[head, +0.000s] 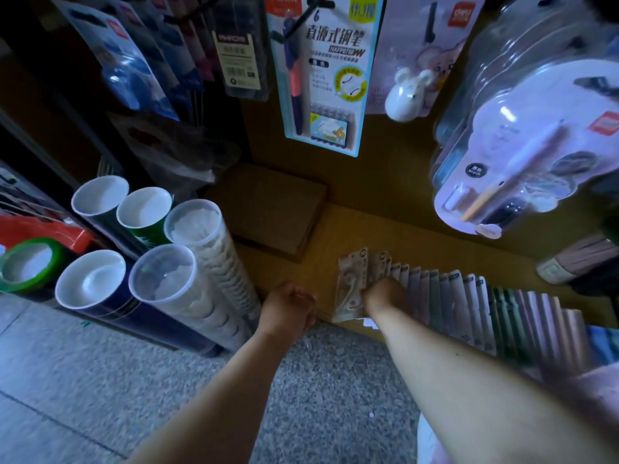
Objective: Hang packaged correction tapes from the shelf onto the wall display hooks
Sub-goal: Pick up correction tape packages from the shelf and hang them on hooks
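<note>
Low wooden shelf [435,226] across the far middle, above a speckled floor [301,380]. Long row of packaged correction tapes [469,296] standing on edge along the shelf's near side, running right. Brown cardboard box [271,209] lying at the far left of the shelf. Cluster of tubes of stacked cups [174,262] upright on the left. Carded pen pack [321,72] hanging on the wall display above. Right hand [385,291] reaching into the left end of the row, grip closed around the leftmost packets [351,289]. Left hand [289,308] just left, near the shelf edge, grip curled tight, holding nothing visible.
</note>
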`<state>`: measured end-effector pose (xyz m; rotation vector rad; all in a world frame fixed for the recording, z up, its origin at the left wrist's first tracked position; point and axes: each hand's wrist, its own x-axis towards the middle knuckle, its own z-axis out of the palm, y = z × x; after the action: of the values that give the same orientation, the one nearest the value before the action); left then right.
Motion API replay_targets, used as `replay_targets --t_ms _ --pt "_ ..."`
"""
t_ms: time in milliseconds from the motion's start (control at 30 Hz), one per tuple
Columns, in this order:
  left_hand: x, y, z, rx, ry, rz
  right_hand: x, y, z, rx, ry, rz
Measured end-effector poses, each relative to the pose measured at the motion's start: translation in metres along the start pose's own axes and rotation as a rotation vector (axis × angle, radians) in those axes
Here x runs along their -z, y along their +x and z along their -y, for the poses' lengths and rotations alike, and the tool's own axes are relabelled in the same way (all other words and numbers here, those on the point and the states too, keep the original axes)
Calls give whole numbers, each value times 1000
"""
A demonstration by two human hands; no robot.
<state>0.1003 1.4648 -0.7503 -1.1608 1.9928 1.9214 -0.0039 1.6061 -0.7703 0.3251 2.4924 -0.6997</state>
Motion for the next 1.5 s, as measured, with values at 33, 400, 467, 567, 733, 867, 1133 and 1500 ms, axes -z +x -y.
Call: replay_targets --t_ms 33,400,467,567,733,867,1133,1500 --pt "0 1 1 -11 7 -8 1 -3 1 24 11 -30" --pt "-6 -2 4 -59 -125 -76 2 -30 -8 338 294 150" --pt "-5 -1 7 -58 -156 -65 1 -30 -12 347 310 131" --pt "-4 2 11 -61 -187 -49 8 -21 -18 280 221 -68" --pt "-5 6 19 -60 -219 -21 6 19 -39 40 24 -139" --pt "-6 8 23 -58 -224 -8 -1 22 -38 45 -207 -165" --pt "-7 9 22 -47 -199 -33 1 14 -28 -45 -150 -84" --pt "-1 4 16 -80 -241 -122 33 -14 -7 112 106 -163"
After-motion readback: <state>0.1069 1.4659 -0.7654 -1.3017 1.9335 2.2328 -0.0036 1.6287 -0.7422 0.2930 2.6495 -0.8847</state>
